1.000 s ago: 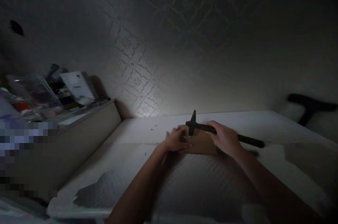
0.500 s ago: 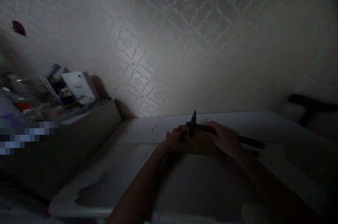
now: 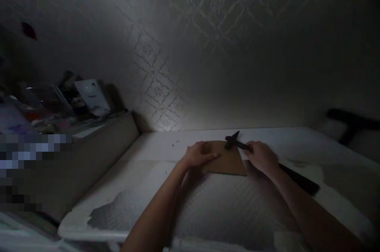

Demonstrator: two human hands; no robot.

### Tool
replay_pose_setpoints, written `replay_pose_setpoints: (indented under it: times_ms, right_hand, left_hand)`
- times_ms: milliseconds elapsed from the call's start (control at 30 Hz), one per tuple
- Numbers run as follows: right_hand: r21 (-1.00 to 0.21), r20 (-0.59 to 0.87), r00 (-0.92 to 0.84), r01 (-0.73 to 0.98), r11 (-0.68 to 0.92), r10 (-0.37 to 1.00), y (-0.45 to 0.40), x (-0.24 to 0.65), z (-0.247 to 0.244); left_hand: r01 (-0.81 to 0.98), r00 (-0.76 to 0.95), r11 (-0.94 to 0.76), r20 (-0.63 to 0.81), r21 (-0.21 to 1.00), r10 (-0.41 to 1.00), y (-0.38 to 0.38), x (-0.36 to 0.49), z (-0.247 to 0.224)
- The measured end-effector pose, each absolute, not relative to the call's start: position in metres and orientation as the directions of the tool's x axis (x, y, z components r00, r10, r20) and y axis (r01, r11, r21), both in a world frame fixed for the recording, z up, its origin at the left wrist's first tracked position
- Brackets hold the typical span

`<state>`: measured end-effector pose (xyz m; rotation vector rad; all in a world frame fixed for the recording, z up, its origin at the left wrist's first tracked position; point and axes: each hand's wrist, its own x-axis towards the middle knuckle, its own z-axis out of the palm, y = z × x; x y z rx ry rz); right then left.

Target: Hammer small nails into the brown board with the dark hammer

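Observation:
A flat brown piece of cardboard [image 3: 228, 163] lies on the table near the wall. My left hand [image 3: 198, 155] holds it at the left side, thumb stretched over its top face. In my right hand [image 3: 263, 157] is a dark hammer [image 3: 232, 141], gripped around the handle fairly near the head. The head, with one pointed end sticking up, is over the far right corner of the cardboard; whether it touches cannot be made out. Behind my right wrist the thick end of the handle shows. Any small thing under my left fingers is hidden.
The white table [image 3: 154, 145] has a worn grey patch and small dark bits on it. At left, a cabinet [image 3: 103, 153] carries a white box [image 3: 92, 96], a clear plastic case [image 3: 49, 99] and clutter. A dark T-shaped object [image 3: 352, 123] stands at right. Patterned wall rises behind.
The hammer head has moved right and slightly down, away from my left fingers, and its handle end has swung down. More of the cardboard shows. My left hand still holds the cardboard.

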<state>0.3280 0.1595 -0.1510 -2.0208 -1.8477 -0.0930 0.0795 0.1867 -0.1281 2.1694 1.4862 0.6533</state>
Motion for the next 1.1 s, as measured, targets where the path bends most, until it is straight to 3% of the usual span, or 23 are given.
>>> replay_pose_setpoints:
  times_ms: [233, 467, 667, 1100]
  right_hand:
    - [-0.150, 0.294, 0.108, 0.987, -0.066, 0.950, 0.161, 0.330, -0.155]
    - [-0.168, 0.448, 0.115, 0.985, -0.043, 0.887, 0.160, 0.329, -0.156]
    - [-0.223, 0.585, -0.027, 0.956, 0.193, 0.810, 0.164, 0.321, -0.158]
    - [-0.300, 0.504, -0.191, 0.876, 0.379, 0.842, 0.155, 0.298, -0.154]
  left_hand:
    - [0.929, -0.137, 0.041, 0.240, 0.368, 0.961, 0.198, 0.055, -0.122]
    - [0.908, -0.392, 0.332, 0.235, 0.256, 0.889, 0.204, 0.027, -0.128]
    - [0.881, -0.447, 0.390, 0.206, 0.268, 0.870, 0.208, 0.021, -0.130]
    - [0.882, -0.446, 0.397, 0.175, 0.255, 0.878, 0.209, 0.019, -0.130]
